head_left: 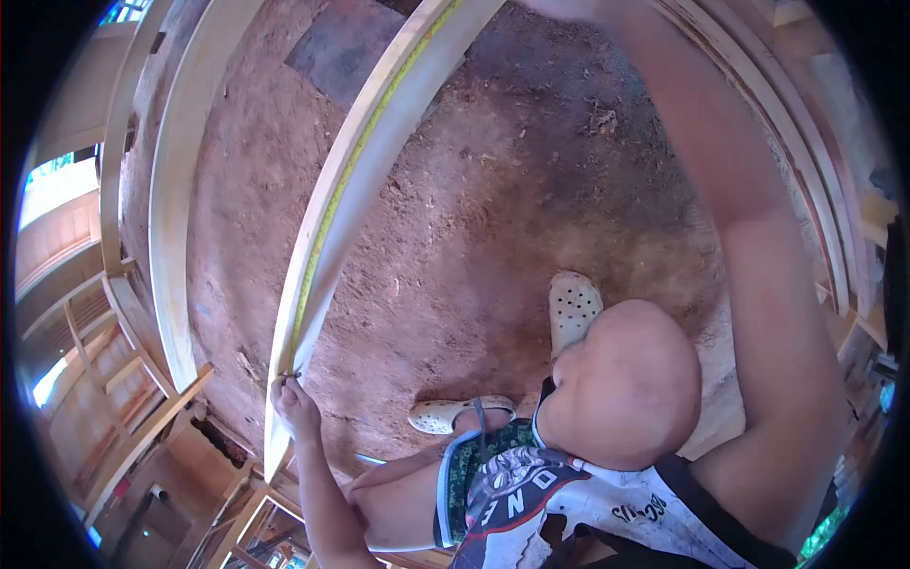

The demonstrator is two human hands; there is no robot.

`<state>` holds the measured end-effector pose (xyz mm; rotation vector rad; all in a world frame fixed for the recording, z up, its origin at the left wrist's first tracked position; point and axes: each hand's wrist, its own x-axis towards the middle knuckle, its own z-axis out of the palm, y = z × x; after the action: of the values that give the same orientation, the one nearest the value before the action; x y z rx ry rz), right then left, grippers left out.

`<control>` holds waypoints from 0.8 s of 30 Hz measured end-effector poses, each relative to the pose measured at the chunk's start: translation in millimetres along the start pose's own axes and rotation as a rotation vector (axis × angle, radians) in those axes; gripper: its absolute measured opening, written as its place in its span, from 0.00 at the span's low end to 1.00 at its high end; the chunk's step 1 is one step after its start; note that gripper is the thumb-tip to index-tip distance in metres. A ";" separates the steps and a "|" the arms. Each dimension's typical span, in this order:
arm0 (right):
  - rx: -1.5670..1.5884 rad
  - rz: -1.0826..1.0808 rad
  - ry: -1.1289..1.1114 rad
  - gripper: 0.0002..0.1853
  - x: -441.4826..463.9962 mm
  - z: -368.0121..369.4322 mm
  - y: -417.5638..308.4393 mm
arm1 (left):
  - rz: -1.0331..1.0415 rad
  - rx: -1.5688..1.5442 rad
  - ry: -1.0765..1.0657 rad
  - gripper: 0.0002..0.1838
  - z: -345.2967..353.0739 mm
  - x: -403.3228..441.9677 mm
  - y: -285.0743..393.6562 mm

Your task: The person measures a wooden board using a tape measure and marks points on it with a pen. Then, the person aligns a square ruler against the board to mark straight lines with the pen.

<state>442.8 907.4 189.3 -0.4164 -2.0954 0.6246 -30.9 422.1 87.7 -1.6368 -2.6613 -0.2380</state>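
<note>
A long pale wooden board (pixel 318 204) rises in a curve from the lower left to the top edge. A yellow tape measure (pixel 332 211) lies stretched along it. My left hand (pixel 298 410) is closed at the lower part of the board, where the visible tape ends, with its fingertips pinching the tape's end. A small dark piece shows at those fingertips, too small to make out. My right arm reaches up the right side, and my right hand (pixel 573 8) is blurred and cut off by the top edge, its fingers hidden.
Bare reddish earth (pixel 455 256) lies below, with a dark flat patch (pixel 346 47) near the top. Another pale board (pixel 175 218) stands left. Long timbers (pixel 791 114) curve along the right. Wooden frames (pixel 104 351) fill the lower left. My feet wear pale perforated clogs (pixel 574 302).
</note>
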 end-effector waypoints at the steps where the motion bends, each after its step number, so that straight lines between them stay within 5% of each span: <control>1: -0.079 -0.087 -0.062 0.14 -12.9 6.1 6.0 | 0.030 0.015 -0.008 0.15 1.2 0.4 -7.4; 3: 0.289 0.020 -0.012 0.12 -37.2 24.2 24.9 | 0.048 0.013 0.004 0.15 2.4 1.0 -8.4; 9: 0.243 -0.014 0.029 0.01 -56.0 52.5 44.6 | 0.036 0.051 0.011 0.16 3.1 -0.8 -4.9; 24: 0.149 -0.294 0.132 0.09 -52.8 82.0 75.9 | -0.032 0.050 -0.014 0.17 -4.1 0.9 15.7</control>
<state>408.4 920.1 71.2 -0.0600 -1.9211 0.5579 -17.6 429.2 93.7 -1.5887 -2.6823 -0.1604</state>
